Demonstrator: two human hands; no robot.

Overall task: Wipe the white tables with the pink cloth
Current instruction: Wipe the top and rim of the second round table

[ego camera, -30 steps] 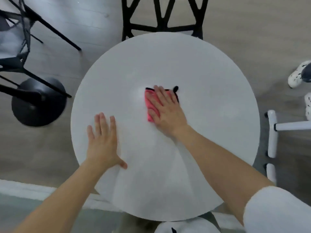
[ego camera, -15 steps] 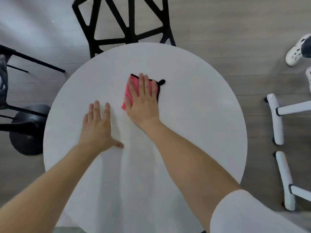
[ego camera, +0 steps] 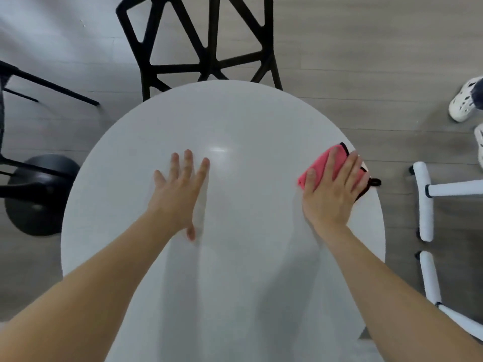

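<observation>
Right hand [ego camera: 332, 189]: flat, fingers straight and spread, palm down on the pink cloth [ego camera: 322, 164], pressing it to the surface [ego camera: 248, 121]. No curl round the cloth; it is held by pressure only.

Change: half a second ago this hand and the cloth were near the middle of the surface, just beside the left hand. Now both sit at the right rim, well apart from the left hand. One sweep from centre to right, then. The cloth's black-trimmed corner and its small black loop [ego camera: 375, 182] overhang the rim.

Left hand [ego camera: 180, 194]: flat, fingers straight, thumb out toward the near side, holding nothing. It rests left of centre as before and reads as a brace.

Cloth position: folded, under the right palm and fingers, at the right edge, its pink far-left part showing past the fingertips.

Judgement: the stroke has reached the end of its travel on this side. The middle-to-right band is probably covered; the far arc, the left side and the near part show no sign either way, since the surface looks uniformly white with a faint glare spot. More passes likely needed. Risk: cloth slipping off the rim if pushed further right.

Surroundings: black lattice chair [ego camera: 209, 48] at the far side, black pedestal base [ego camera: 39, 197] on the floor to the left, white tubular frame [ego camera: 424, 202] and a white shoe [ego camera: 464, 103] to the right.
</observation>
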